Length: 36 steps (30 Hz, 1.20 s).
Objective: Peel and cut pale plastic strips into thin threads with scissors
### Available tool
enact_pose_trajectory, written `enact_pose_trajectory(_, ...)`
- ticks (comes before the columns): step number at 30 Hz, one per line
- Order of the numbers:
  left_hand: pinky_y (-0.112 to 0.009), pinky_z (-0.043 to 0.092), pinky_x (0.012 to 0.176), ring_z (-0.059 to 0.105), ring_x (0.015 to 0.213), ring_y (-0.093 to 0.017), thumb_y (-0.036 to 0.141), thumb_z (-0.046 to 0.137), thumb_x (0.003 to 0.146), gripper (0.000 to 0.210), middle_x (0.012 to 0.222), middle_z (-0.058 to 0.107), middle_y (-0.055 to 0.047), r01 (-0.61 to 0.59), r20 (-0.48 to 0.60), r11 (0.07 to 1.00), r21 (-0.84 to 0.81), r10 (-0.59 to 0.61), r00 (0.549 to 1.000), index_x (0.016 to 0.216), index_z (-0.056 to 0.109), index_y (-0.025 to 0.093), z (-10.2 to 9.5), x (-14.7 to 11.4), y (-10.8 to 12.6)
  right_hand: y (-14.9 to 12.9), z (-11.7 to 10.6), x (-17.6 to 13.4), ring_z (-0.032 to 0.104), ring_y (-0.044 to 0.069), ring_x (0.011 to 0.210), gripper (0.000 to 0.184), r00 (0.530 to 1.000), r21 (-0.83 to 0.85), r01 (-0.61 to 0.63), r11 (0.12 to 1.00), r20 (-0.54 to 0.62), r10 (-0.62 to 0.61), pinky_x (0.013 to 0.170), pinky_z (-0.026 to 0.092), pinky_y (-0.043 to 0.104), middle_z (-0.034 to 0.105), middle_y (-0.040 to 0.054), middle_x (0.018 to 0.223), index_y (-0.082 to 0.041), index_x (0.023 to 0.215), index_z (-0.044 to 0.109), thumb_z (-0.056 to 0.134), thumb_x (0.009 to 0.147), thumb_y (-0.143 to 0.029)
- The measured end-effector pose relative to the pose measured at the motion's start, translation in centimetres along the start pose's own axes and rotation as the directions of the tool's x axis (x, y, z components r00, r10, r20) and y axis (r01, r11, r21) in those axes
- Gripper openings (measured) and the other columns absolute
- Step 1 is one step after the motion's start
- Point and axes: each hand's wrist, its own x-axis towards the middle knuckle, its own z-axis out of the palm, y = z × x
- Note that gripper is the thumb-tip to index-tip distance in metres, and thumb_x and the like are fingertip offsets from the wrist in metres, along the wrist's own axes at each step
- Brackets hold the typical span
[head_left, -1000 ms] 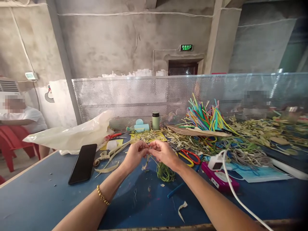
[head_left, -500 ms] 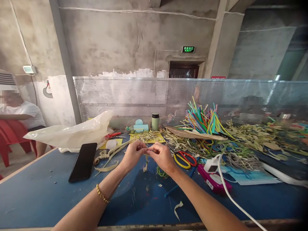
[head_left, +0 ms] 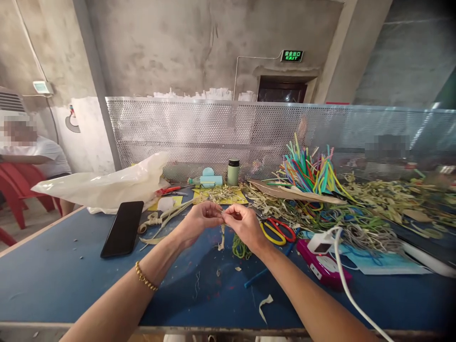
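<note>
At the far left corner of the tabletop [head_left: 46,289], a pale plastic bag [head_left: 107,187] lies crumpled, and a black phone [head_left: 123,230] rests near the left edge. To the right of the phone are some dry strips [head_left: 167,219], one of them curled at its end. Next comes your left hand [head_left: 199,219], above the middle of the tabletop; its thumb and forefinger bend toward the right fingertips with a small gap between them, and I cannot tell whether they have hold of anything. Between your two hands, a thin pale strip [head_left: 223,237] hangs down, clear of the surface. Your right hand [head_left: 244,223] seems to have its upper end pinched tightly between thumb and forefinger, although the fingers cover the exact place. I judge this strip to be very light, dry and rather soft, not slippery, but easy to tear or fray; so it is better to take it by the thicker upper part, with only the fingertips. Under your right hand lies a green cord bundle [head_left: 241,248], then scissors [head_left: 280,232] with yellow and red handles, and, toward the right edge, a purple box [head_left: 322,263].
</note>
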Motion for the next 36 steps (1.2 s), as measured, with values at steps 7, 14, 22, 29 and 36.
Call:
enact_pose_trajectory(7, -0.027, 0.046, 0.067, 0.059, 0.067, -0.012, 0.022, 0.076, 0.064, 0.033, 0.073, 0.064, 0.000, -0.066, -0.115, 0.994, 0.088, 0.076, 0.990, 0.090, 0.056, 0.016, 1.0, 0.0, -0.4, -0.4, 0.1, -0.1, 0.042, 0.012, 0.055, 0.011, 0.995, 0.027, -0.092, 0.995, -0.038, 0.093, 0.051, 0.032, 0.024, 0.049, -0.0029, 0.056, -0.018, 0.064, 0.059, 0.060, 0.071, -0.026)
enact_pose_trajectory(14, -0.025, 0.044, 0.066, 0.058, 0.068, -0.012, 0.011, 0.060, 0.075, 0.031, 0.077, 0.063, 0.002, -0.215, -0.195, 0.852, 0.478, 0.341, 0.920, 0.103, 0.049, 0.020, 1.4, -0.3, -1.0, -0.7, 0.4, -0.3, 0.040, 0.011, 0.054, 0.010, 0.991, -0.001, -0.132, 0.991, -0.029, 0.132, 0.051, 0.032, 0.024, 0.048, -0.0033, 0.057, -0.018, 0.066, 0.058, 0.058, 0.071, -0.027)
enact_pose_trajectory(22, -0.030, 0.045, 0.072, 0.060, 0.082, -0.019, 0.014, 0.054, 0.087, 0.016, 0.087, 0.067, -0.005, -0.297, -0.004, 0.466, 0.833, 0.544, 0.839, 0.088, 0.067, 0.022, 1.4, -1.0, -1.2, 0.0, 0.3, -0.2, 0.043, 0.012, 0.055, 0.010, 0.996, -0.006, -0.085, 0.996, -0.025, 0.085, 0.051, 0.034, 0.024, 0.050, -0.0028, 0.059, -0.018, 0.068, 0.057, 0.059, 0.073, -0.027)
enact_pose_trajectory(29, -0.030, 0.041, 0.069, 0.059, 0.077, -0.019, 0.014, 0.056, 0.084, 0.016, 0.079, 0.068, -0.004, -0.205, -0.066, 0.532, 0.821, 0.446, 0.893, 0.080, 0.069, 0.021, 1.1, -0.9, -0.6, -0.1, 0.2, -0.6, 0.052, 0.013, 0.060, 0.007, 0.993, -0.161, 0.112, 0.981, -0.028, -0.118, 0.055, 0.040, 0.024, 0.059, 0.0007, 0.070, -0.020, 0.076, 0.056, 0.056, 0.082, -0.025)
enact_pose_trajectory(36, -0.026, 0.037, 0.058, 0.053, 0.060, -0.015, 0.021, 0.065, 0.072, 0.011, 0.060, 0.063, -0.001, -0.050, -0.171, 0.862, 0.504, 0.156, 0.973, 0.063, 0.068, 0.017, -0.1, 0.3, -0.4, 0.1, 0.1, -0.7, 0.056, 0.016, 0.072, 0.011, 0.951, -0.324, 0.304, 0.896, 0.044, -0.306, 0.064, 0.042, 0.027, 0.061, 0.0048, 0.082, -0.020, 0.089, 0.063, 0.053, 0.090, -0.023)
